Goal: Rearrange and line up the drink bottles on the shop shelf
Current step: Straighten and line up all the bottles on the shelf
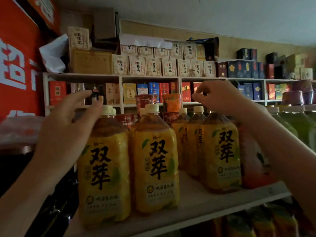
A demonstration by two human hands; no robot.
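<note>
Shelf: yellow bottles front unevenly, third set back; alignment unfinished. Left hand released; right hand released, over caps.

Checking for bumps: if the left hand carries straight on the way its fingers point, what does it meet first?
Probably the pale cap of the leftmost yellow bottle, beside the left hand fingertips; depth is unclear, so it may pass just above.

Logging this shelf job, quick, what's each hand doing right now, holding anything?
Left hand: open, fingers spread beside the leftmost yellow bottle, holding nothing.
Right hand: fingers curled above the right yellow bottle; whether it grips the cap cannot be told.
</note>
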